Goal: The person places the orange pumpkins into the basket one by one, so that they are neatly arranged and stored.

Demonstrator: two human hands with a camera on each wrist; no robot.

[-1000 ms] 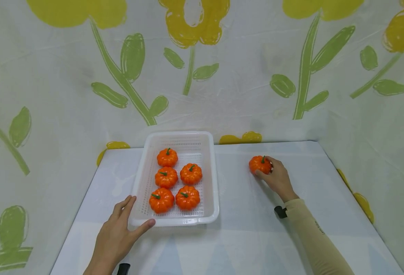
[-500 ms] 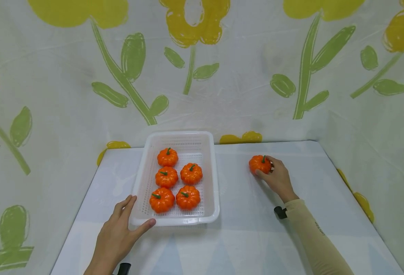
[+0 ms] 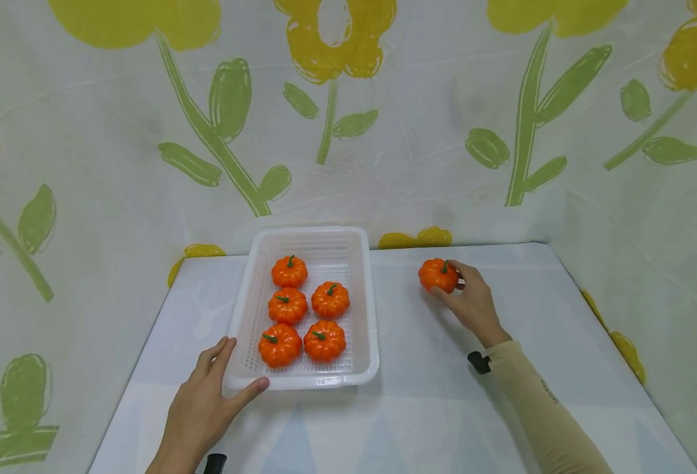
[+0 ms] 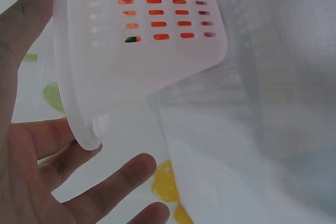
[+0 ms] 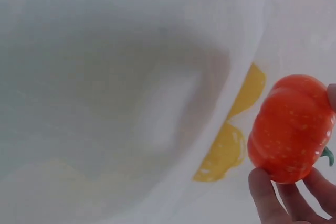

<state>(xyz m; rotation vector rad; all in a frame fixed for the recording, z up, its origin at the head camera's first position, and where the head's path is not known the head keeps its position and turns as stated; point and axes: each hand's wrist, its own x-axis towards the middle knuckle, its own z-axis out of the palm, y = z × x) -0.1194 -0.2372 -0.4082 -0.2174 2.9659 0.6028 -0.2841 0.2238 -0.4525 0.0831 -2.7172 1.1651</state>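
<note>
In the head view, my right hand [image 3: 472, 299] grips a small orange toy pumpkin [image 3: 436, 275] with a green stem, right of the white basket [image 3: 374, 342]. The right wrist view shows this pumpkin [image 5: 291, 127] pinched between fingertips, its side facing the camera; it looks raised off the table. My left hand [image 3: 200, 401] lies at the basket's near left corner, its fingers extended and touching the rim. From the left wrist, the basket's slotted wall [image 4: 142, 72] shows orange behind it. Several more toy pumpkins [image 3: 323, 341] sit inside the basket, stems visible.
A pale table [image 3: 419, 395] lies beneath, walled at the back and sides by white cloth [image 3: 419, 151] printed with yellow flowers and green leaves. Black wrist straps [image 3: 479, 362] show beside the wrists.
My right hand has shifted slightly left and away from me with the pumpkin in its fingers. The left hand and basket stay where they were.
</note>
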